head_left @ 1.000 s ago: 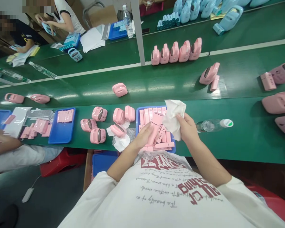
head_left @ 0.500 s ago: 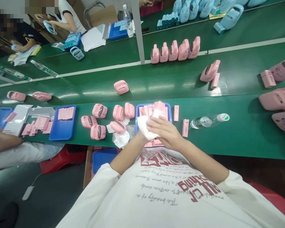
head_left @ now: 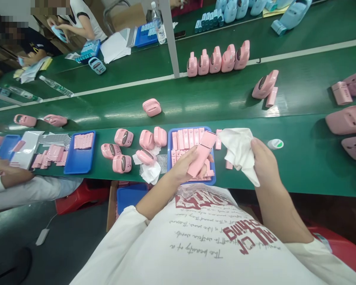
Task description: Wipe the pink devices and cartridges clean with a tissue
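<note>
My left hand is wrapped round a flat pink plastic piece, held tilted over the blue tray. Rows of small pink box-shaped parts lie in that tray. To the right, my right hand pinches a crumpled white cloth or tissue, which hangs open in the air. The cloth hides most of a clear bottle; its white and green cap shows. Just right of the tray, two loose pink parts are partly covered by the cloth.
Left of the tray stand several pink rounded housings, some on white tissue. Farther left is another blue tray, beside a person's hand. Pink housings line the ledge ahead. Other people work across the bench.
My right hand has drawn the white cloth away to the right, off the pink piece. The piece now shows in my left hand, and the cloth has opened out.
</note>
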Demonstrator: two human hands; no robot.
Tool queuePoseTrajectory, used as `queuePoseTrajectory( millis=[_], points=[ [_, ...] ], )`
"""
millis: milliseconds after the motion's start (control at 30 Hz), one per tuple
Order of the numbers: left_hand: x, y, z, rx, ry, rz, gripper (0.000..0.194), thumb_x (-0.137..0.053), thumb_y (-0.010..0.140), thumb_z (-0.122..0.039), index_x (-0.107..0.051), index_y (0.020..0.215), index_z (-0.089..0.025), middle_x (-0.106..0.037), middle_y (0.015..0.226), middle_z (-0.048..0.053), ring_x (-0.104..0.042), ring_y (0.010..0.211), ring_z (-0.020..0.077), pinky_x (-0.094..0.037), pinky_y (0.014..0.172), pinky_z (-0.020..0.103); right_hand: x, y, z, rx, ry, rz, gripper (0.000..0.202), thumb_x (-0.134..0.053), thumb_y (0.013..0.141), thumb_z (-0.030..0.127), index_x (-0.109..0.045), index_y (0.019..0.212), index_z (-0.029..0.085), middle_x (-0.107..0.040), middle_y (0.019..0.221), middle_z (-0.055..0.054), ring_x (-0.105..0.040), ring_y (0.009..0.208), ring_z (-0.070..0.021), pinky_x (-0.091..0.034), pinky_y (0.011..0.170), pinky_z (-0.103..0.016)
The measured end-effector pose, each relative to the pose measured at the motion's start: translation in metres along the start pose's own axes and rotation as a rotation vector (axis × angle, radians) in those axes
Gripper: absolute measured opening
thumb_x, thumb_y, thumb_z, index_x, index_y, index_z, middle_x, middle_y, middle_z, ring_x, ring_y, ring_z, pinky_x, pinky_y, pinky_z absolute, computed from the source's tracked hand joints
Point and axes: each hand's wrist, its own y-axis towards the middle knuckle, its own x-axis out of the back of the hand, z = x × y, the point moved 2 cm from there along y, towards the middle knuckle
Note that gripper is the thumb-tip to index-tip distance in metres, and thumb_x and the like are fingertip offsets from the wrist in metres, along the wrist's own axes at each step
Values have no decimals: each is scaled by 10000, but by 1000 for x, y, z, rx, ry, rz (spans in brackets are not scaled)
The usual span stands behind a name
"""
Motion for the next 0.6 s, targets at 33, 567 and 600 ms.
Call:
queuePoseTrajectory(
  millis=[33, 567, 600],
  points=[
    [1, 2, 3, 7, -32, -21, 466, -599, 791, -544, -576, 1017, -137, -638, 749, 51, -548, 440, 104, -391, 402, 221, -1, 7, 2, -8, 9, 28, 278, -663, 755, 453, -647, 907, 221, -684, 815, -23, -664, 792, -211, -559, 646, -317],
    [-19, 40, 33, 59, -95, -484, 215, -574, 841, -345, -619, 835, -134, -552, 570, -4, -524, 485, 103, -402, 465, 208, -42, -20, -12, 955, -366, 410, 420, -350, 953, 247, -476, 1353, 243, -441, 1444, -63, -256, 1419, -231, -340, 1121, -490],
    [-17, 42, 34, 57, -105, -535, 187, -579, 837, -317, -620, 855, -136, -553, 575, -10, -530, 494, 100, -399, 466, 201, -40, -21, -16, 1042, -382, 460, 407, -367, 941, 213, -501, 1325, 226, -480, 1412, -75, -270, 1414, -224, -346, 1117, -481]
  ],
)
